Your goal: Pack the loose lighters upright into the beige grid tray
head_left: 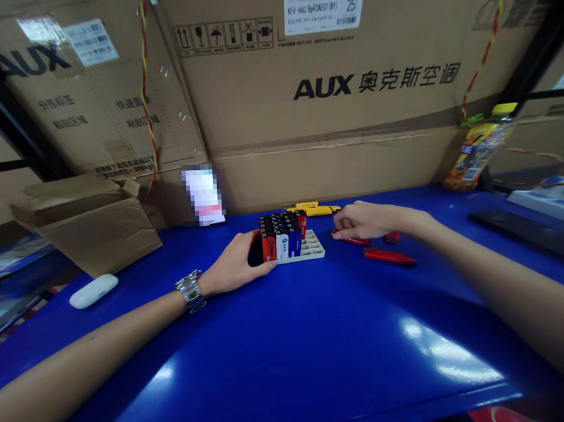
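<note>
A pale gridded tray (314, 251) stands on the blue table, its left part filled with upright black-capped markers (282, 245) in red, white and blue. My left hand (235, 264) is wrapped round the left side of the tray and markers. Right of the tray, my right hand (353, 218) has its fingers pressed together on a red marker (358, 240) that lies on the table. Another red marker (389, 256) lies nearer to me, and a short red piece (392, 237) is beside my right wrist. Yellow markers (316, 210) lie behind the tray.
Large cardboard boxes (334, 120) stand behind the blue table (280, 349). An open small carton (94, 227), a white case (94, 291) and a lit phone (203, 193) are on the left. A bottle (481, 147) and a dark flat object (529, 236) are on the right.
</note>
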Demonstrator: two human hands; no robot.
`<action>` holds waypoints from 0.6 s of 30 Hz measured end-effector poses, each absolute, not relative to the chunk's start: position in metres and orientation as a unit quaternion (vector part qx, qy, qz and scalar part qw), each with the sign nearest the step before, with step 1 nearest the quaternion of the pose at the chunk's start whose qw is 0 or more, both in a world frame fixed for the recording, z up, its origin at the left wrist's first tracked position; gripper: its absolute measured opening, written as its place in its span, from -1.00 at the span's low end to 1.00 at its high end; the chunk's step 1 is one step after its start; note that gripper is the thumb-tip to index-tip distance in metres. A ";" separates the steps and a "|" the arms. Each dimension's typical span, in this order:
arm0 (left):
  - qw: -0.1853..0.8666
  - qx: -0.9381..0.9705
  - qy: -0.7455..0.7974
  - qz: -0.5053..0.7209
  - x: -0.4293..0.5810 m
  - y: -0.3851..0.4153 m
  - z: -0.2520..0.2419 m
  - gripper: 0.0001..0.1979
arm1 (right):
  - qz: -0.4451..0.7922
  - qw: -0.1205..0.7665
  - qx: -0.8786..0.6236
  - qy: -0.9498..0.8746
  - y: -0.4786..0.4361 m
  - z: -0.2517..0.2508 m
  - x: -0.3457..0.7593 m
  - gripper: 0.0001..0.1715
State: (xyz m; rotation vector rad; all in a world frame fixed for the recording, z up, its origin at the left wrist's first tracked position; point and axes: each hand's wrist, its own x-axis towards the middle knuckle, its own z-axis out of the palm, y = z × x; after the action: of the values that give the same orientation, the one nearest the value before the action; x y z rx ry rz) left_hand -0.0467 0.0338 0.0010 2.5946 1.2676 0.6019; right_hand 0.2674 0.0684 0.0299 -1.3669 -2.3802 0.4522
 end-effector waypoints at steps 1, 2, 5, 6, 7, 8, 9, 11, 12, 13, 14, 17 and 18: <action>0.093 0.877 0.426 0.204 -0.047 0.034 0.001 -0.40 | 0.129 0.160 -0.475 -0.856 0.071 0.027 0.266 -0.71; 0.090 0.878 0.424 0.206 -0.047 0.034 0.001 -0.41 | 0.102 0.151 -0.469 -0.864 0.073 0.025 0.265 -0.70; 0.083 0.878 0.421 0.211 -0.047 0.034 0.000 -0.40 | 0.062 0.093 -0.484 -0.868 0.076 0.025 0.266 -0.68; 0.083 0.879 0.420 0.210 -0.047 0.034 0.000 -0.40 | 0.063 0.075 -0.496 -0.863 0.076 0.026 0.267 -0.69; 0.083 0.880 0.420 0.209 -0.047 0.034 0.000 -0.41 | 0.066 0.058 -0.507 -0.857 0.076 0.026 0.269 -0.72; 0.082 0.880 0.419 0.207 -0.047 0.035 0.000 -0.41 | 0.068 0.048 -0.516 -0.852 0.077 0.026 0.271 -0.74; 0.082 0.881 0.419 0.204 -0.047 0.035 0.000 -0.41 | 0.068 0.042 -0.520 -0.850 0.077 0.025 0.273 -0.78; 0.079 0.881 0.421 0.202 -0.048 0.035 0.000 -0.39 | 0.063 0.042 -0.513 -0.855 0.079 0.022 0.273 -0.87; 0.078 0.880 0.423 0.201 -0.047 0.035 0.000 -0.38 | 0.059 0.048 -0.506 -0.859 0.080 0.021 0.273 -0.91; 0.077 0.880 0.423 0.200 -0.047 0.035 0.000 -0.37 | 0.055 0.057 -0.498 -0.864 0.081 0.021 0.271 -0.94; 0.077 0.880 0.423 0.200 -0.047 0.035 0.000 -0.37 | 0.051 0.071 -0.488 -0.868 0.080 0.021 0.270 -0.94; 0.082 0.883 0.414 0.208 -0.046 0.034 0.002 -0.42 | 0.040 0.138 -0.466 -0.873 0.077 0.027 0.263 -0.86; 0.086 0.884 0.407 0.212 -0.045 0.033 0.003 -0.44 | 0.035 0.169 -0.466 -0.868 0.075 0.030 0.261 -0.83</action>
State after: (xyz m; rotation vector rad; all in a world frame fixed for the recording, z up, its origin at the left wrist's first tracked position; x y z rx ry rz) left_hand -0.0451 0.0331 0.0029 2.6360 1.2129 0.6327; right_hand 0.2612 0.0747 0.0302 -1.3246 -2.4669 0.1001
